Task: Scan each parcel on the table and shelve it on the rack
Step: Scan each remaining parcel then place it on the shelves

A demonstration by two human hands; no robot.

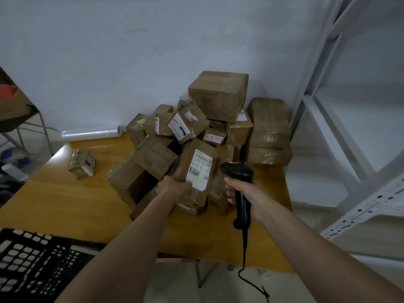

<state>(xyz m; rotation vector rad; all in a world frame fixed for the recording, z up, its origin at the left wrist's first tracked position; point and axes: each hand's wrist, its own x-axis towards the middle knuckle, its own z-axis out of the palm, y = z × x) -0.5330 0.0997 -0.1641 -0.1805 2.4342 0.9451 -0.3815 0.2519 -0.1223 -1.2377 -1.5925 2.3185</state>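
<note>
A heap of brown taped parcels (218, 95) is piled at the back right of the wooden table (65, 197). My left hand (172, 186) grips the near end of a flat brown parcel (196, 158) at the heap's front; its white label faces up. My right hand (247, 193) holds a black barcode scanner (238, 173) by its handle, just right of that parcel. The scanner's head is level with the label and its cable hangs down over the table edge. One small parcel (82, 162) lies apart on the left of the table.
A white metal rack (341, 119) stands to the right of the table. A roll of clear wrap (91, 133) lies at the table's back edge. A black plastic crate (32, 265) sits at lower left, and a stand with clutter (24, 119) is at far left.
</note>
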